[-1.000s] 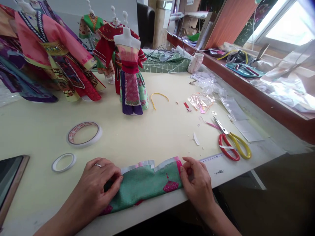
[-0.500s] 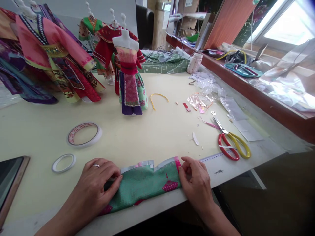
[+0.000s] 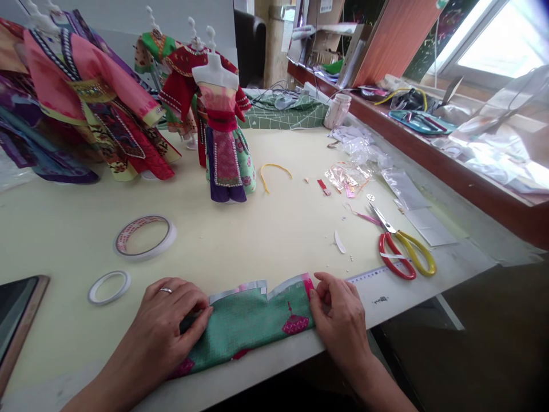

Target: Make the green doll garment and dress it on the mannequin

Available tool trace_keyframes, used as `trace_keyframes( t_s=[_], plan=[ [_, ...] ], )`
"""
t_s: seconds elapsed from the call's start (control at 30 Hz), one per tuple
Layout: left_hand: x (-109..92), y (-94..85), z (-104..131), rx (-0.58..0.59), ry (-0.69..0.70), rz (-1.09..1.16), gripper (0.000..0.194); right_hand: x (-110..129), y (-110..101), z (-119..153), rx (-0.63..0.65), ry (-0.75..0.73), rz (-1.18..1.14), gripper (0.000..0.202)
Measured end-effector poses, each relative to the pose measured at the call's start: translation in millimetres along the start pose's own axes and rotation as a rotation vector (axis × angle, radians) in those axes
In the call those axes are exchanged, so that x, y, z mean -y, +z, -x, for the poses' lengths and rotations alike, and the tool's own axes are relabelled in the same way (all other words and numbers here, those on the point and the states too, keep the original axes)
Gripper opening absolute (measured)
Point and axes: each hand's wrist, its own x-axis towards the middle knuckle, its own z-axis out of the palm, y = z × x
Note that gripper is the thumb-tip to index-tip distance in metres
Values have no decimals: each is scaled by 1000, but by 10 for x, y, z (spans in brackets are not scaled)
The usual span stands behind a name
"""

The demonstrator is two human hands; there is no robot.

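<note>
A folded piece of green fabric (image 3: 251,323) with pink motifs lies at the table's front edge. Pale strips, like double-sided tape, run along its upper edge, which has a notch near the middle. My left hand (image 3: 171,323), a ring on one finger, grips the fabric's left end between thumb and curled fingers. At the other end my right hand (image 3: 341,315) pinches the pink-edged corner with thumb and fingertips. The fabric's far left part is partly hidden under my left hand.
Left of the fabric lie a large tape roll (image 3: 171,237), a small tape roll (image 3: 93,290) and a phone (image 3: 17,315). Scissors (image 3: 388,240) and a ruler (image 3: 369,276) are on the right. Dressed doll forms, one a small mannequin (image 3: 225,154), stand behind.
Both hands keep their hold on the fabric, which stays almost still. The whole view has shifted very slightly.
</note>
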Motion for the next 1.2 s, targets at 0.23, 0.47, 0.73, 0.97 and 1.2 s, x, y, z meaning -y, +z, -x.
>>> trace_keyframes(
  t_s=[0.23, 0.47, 0.73, 0.97, 1.2],
  plan=[
    [1, 15, -6, -20, -27, 23, 10, 11, 13, -5, -5, 1, -6, 19],
    [88, 23, 35, -132, -79, -4, 20, -13, 15, -1, -21, -18, 6, 21],
    [-544, -23, -21, -265, 143, -45, 26, -18, 26, 7, -9, -24, 0, 21],
    [-1139, 357, -193, -186, 320, 18, 30, -10, 28, 12, -21, -32, 1, 21],
    [-1142, 517, -211, -218, 292, -13, 26, -61, -9, -32, 25, -29, -11, 21]
  ],
)
